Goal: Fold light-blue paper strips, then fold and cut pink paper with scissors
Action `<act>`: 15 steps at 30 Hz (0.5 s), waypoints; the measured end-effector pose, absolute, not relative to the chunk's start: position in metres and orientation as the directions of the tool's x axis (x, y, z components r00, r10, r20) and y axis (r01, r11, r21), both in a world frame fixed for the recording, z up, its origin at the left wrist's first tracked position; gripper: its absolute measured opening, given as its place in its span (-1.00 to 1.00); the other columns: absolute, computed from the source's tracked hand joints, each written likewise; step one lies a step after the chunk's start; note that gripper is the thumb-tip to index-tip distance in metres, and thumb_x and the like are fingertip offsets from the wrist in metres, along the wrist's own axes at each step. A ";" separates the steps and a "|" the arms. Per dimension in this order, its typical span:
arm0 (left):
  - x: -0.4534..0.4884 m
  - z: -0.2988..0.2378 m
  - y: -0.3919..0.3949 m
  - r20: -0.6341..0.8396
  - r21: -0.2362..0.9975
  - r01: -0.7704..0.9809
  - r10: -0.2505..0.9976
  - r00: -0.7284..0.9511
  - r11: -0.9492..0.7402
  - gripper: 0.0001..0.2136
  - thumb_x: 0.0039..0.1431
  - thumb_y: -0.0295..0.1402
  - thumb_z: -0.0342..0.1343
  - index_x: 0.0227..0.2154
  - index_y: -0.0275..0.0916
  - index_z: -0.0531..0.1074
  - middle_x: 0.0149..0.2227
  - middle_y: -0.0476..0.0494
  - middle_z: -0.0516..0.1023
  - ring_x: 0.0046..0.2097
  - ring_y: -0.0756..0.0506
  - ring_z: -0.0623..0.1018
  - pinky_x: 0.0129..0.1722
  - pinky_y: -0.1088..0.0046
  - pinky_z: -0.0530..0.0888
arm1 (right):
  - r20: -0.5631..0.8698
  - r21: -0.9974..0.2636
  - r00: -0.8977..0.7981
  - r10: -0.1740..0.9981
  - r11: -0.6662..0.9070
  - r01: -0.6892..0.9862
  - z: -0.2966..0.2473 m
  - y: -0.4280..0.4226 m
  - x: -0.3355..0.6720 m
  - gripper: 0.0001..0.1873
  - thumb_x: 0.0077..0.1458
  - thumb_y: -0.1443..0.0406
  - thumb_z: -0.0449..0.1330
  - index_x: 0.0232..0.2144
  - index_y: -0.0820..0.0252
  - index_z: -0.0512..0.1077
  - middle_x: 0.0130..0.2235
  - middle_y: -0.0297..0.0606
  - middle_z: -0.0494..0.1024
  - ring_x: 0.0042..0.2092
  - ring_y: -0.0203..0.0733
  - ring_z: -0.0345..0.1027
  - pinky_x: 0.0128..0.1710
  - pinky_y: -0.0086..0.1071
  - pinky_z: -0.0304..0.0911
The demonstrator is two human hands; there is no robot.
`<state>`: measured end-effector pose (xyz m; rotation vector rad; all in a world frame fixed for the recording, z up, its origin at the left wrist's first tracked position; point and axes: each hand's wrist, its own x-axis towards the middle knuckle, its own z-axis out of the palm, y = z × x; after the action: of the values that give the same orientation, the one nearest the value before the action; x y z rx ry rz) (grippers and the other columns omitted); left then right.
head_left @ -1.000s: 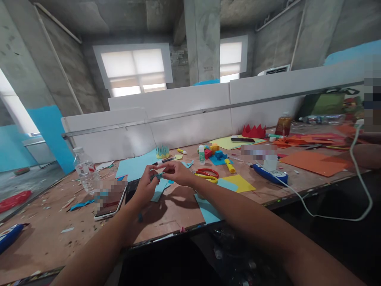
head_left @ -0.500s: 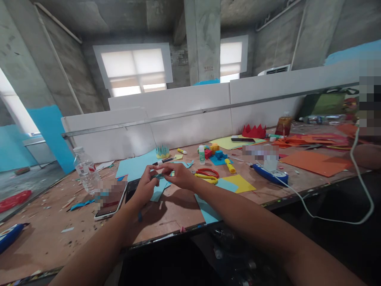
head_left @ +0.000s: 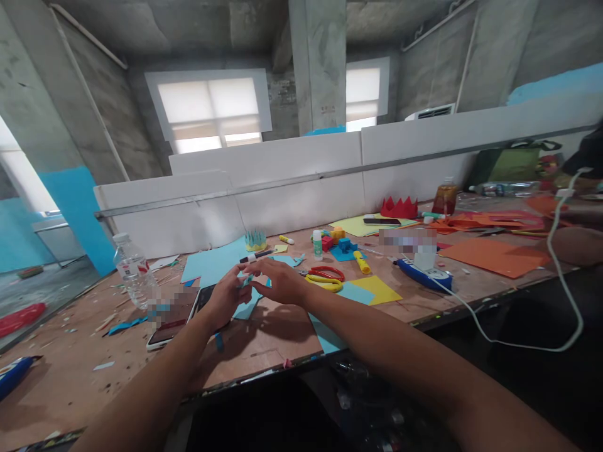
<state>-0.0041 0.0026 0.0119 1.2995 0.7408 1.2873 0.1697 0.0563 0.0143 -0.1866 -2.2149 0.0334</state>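
Note:
My left hand (head_left: 227, 297) and my right hand (head_left: 277, 280) meet just above the worktable (head_left: 264, 339), fingertips together. Between them they pinch a small light-blue paper piece (head_left: 248, 279). Both hands are closed in a pinch on it. Beneath them lie light-blue paper sheets (head_left: 213, 262) and blue offcuts. A phone (head_left: 173, 316) lies just left of my left wrist. Red and yellow scissors (head_left: 324, 277) rest right of my right hand.
A water bottle (head_left: 132, 270) stands at the left. Glue stick (head_left: 318, 244), coloured paper blocks (head_left: 343, 245), a marker (head_left: 257, 255), a yellow sheet (head_left: 375, 289) and a blue glue gun (head_left: 424, 272) with white cable lie behind. Orange paper (head_left: 499, 256) and another person's arm (head_left: 577, 243) are right. White partition boards back the table.
The view has shifted slightly. My hands stay together on the blue paper piece, with fingers working it a little lower and nearer the table.

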 end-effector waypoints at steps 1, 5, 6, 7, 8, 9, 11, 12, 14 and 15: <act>-0.005 0.013 0.001 0.227 0.952 -0.260 0.945 0.234 -0.164 -0.76 0.00 -0.36 0.12 -0.22 -0.19 0.33 -0.48 0.12 0.22 -0.58 0.11 0.12 -0.57 0.56 0.18 | 0.781 -0.079 -0.611 0.132 0.990 0.113 0.015 0.055 0.170 -0.72 0.21 0.33 0.17 -0.01 0.19 0.40 -0.10 -0.14 0.55 -0.09 -0.14 0.42 -0.01 -0.24 0.34; -0.007 0.014 0.001 0.161 0.966 -0.241 0.946 0.282 -0.093 -0.79 0.04 -0.32 0.14 -0.24 -0.19 0.34 -0.50 0.13 0.13 -0.60 0.12 0.02 -0.63 0.60 -0.02 | 0.743 -0.066 -0.662 0.098 0.995 0.073 0.018 0.052 0.170 -0.76 0.21 0.31 0.20 -0.05 0.15 0.43 -0.09 -0.16 0.55 -0.02 -0.14 0.39 0.04 -0.25 0.31; -0.008 0.013 0.002 0.159 0.968 -0.234 0.945 0.285 -0.093 -0.79 0.05 -0.29 0.14 -0.24 -0.18 0.34 -0.49 0.12 0.15 -0.60 0.12 0.02 -0.63 0.60 -0.02 | 0.743 -0.078 -0.662 0.105 0.995 0.070 0.019 0.052 0.170 -0.76 0.21 0.31 0.21 -0.05 0.15 0.43 -0.11 -0.17 0.55 -0.03 -0.15 0.40 0.03 -0.26 0.31; -0.009 0.011 0.002 0.162 0.969 -0.225 0.945 0.285 -0.098 -0.79 0.05 -0.27 0.13 -0.25 -0.18 0.34 -0.49 0.11 0.16 -0.60 0.11 0.03 -0.63 0.60 -0.01 | 0.747 -0.092 -0.654 0.116 0.993 0.070 0.018 0.052 0.170 -0.76 0.22 0.30 0.21 -0.05 0.16 0.44 -0.13 -0.17 0.55 -0.05 -0.15 0.40 0.02 -0.26 0.32; -0.009 0.010 0.003 0.167 0.971 -0.213 0.945 0.282 -0.108 -0.80 0.06 -0.26 0.12 -0.26 -0.17 0.34 -0.49 0.10 0.18 -0.60 0.11 0.05 -0.62 0.59 0.03 | 0.754 -0.106 -0.645 0.129 0.992 0.075 0.018 0.052 0.170 -0.77 0.22 0.29 0.20 -0.06 0.16 0.44 -0.15 -0.17 0.56 -0.07 -0.15 0.40 -0.01 -0.26 0.33; -0.009 0.008 0.004 0.174 0.973 -0.197 0.944 0.279 -0.121 -0.81 0.07 -0.24 0.10 -0.27 -0.17 0.35 -0.49 0.10 0.18 -0.59 0.10 0.06 -0.62 0.57 0.08 | 0.760 -0.120 -0.634 0.143 0.990 0.080 0.017 0.052 0.169 -0.78 0.23 0.28 0.20 -0.07 0.17 0.45 -0.17 -0.18 0.56 -0.10 -0.15 0.40 -0.03 -0.27 0.33; -0.010 0.005 0.005 0.194 0.975 -0.155 0.944 0.268 -0.156 -0.83 0.09 -0.21 0.07 -0.31 -0.17 0.35 -0.52 0.10 0.18 -0.59 0.08 0.10 -0.60 0.53 0.16 | 0.774 -0.144 -0.611 0.166 0.986 0.085 0.016 0.053 0.168 -0.78 0.22 0.29 0.20 -0.07 0.16 0.46 -0.18 -0.19 0.56 -0.13 -0.16 0.40 -0.05 -0.27 0.34; -0.010 0.004 0.006 0.209 0.975 -0.130 0.943 0.261 -0.180 -0.83 0.11 -0.20 0.05 -0.32 -0.17 0.35 -0.53 0.09 0.19 -0.59 0.06 0.13 -0.59 0.51 0.19 | 0.779 -0.157 -0.601 0.176 0.984 0.084 0.015 0.053 0.168 -0.76 0.21 0.29 0.21 -0.06 0.16 0.46 -0.17 -0.20 0.57 -0.14 -0.17 0.41 -0.06 -0.27 0.34; -0.010 0.003 0.009 0.256 0.967 -0.071 0.937 0.238 -0.246 -0.81 0.14 -0.18 0.02 -0.29 -0.16 0.37 -0.49 0.05 0.27 -0.55 0.03 0.24 -0.55 0.47 0.29 | 0.790 -0.182 -0.580 0.197 0.980 0.084 0.014 0.053 0.167 -0.74 0.19 0.30 0.23 -0.05 0.15 0.45 -0.18 -0.21 0.57 -0.17 -0.18 0.43 -0.07 -0.29 0.34; -0.010 0.002 0.010 0.289 0.957 -0.037 0.931 0.221 -0.288 -0.80 0.15 -0.18 0.00 -0.27 -0.16 0.38 -0.45 0.02 0.33 -0.51 0.00 0.31 -0.51 0.44 0.34 | 0.799 -0.195 -0.564 0.211 0.977 0.089 0.014 0.054 0.167 -0.74 0.18 0.30 0.23 -0.05 0.15 0.46 -0.19 -0.21 0.57 -0.18 -0.19 0.44 -0.07 -0.29 0.34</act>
<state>-0.0101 0.0103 0.0024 1.5162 0.8812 1.2453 0.1667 0.0537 0.0137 -0.2089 -2.1709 0.1637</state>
